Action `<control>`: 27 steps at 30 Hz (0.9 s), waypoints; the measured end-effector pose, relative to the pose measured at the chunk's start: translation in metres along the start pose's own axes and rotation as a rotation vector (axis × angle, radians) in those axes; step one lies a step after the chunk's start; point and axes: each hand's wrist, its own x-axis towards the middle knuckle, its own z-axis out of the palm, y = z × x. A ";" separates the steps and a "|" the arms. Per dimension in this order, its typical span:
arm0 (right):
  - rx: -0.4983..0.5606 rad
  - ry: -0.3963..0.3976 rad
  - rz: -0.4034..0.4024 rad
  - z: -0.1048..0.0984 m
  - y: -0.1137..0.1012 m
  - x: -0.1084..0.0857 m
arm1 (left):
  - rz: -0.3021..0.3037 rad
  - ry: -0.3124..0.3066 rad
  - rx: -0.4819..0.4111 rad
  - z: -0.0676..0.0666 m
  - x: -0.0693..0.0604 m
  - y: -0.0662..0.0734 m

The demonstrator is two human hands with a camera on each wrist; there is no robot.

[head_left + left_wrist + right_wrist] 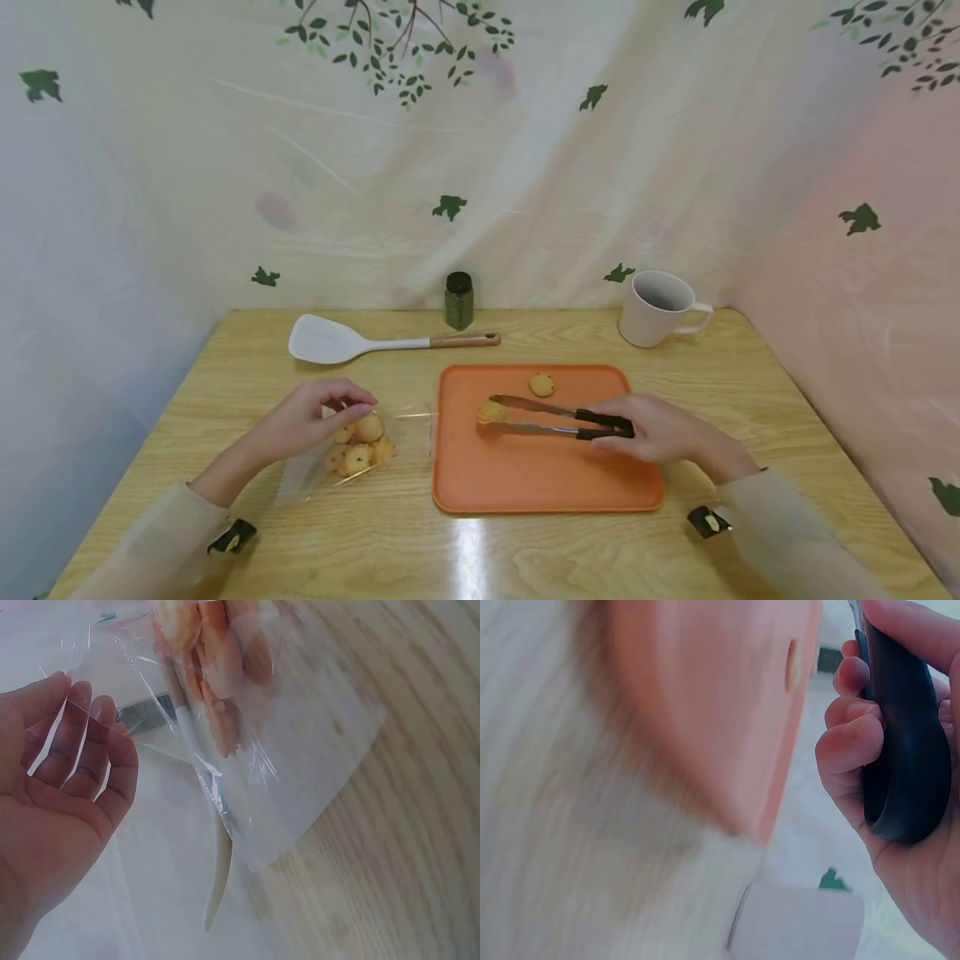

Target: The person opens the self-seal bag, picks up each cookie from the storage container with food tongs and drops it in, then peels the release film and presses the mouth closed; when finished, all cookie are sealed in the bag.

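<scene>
Over the left side of the tray (547,483), the head view shows your tongs' (540,407) tips flanking a cookie (491,412); the bag (412,427) of cookies (357,458) is left of that tray. In the left wrist view, your left hand (56,814) pinches the bag's edge between thumb and fingertips, probably steadying it. In the right wrist view, your right hand's (911,859) fingers curl round the black handle (911,750), likely for squeezing control.

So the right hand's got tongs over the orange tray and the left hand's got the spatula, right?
No, the left hand holds the clear bag, as the left wrist view shows; the spatula lies on the table. The rest is right.
</scene>
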 end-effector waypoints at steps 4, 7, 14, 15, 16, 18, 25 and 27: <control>0.035 -0.040 -0.024 0.003 -0.009 0.019 | 0.004 0.003 0.001 0.000 0.000 0.000; 0.051 -0.073 -0.025 0.007 -0.018 0.036 | 0.005 0.005 0.002 0.000 0.000 -0.001; 0.018 -0.140 -0.015 0.017 -0.034 0.072 | 0.013 0.006 -0.013 0.001 0.001 -0.001; 0.017 -0.151 -0.014 0.018 -0.035 0.076 | 0.015 0.006 -0.013 0.001 0.001 -0.001; 0.018 -0.159 -0.011 0.020 -0.035 0.081 | 0.017 0.004 -0.015 0.001 0.001 -0.001; 0.022 -0.171 -0.015 0.022 -0.035 0.088 | 0.018 0.002 -0.014 0.000 0.001 -0.001; 0.001 -0.191 -0.022 0.030 -0.040 0.111 | 0.023 0.008 -0.003 0.000 0.002 -0.004; 0.015 -0.195 -0.022 0.033 -0.041 0.118 | 0.041 0.018 0.008 0.000 0.003 -0.005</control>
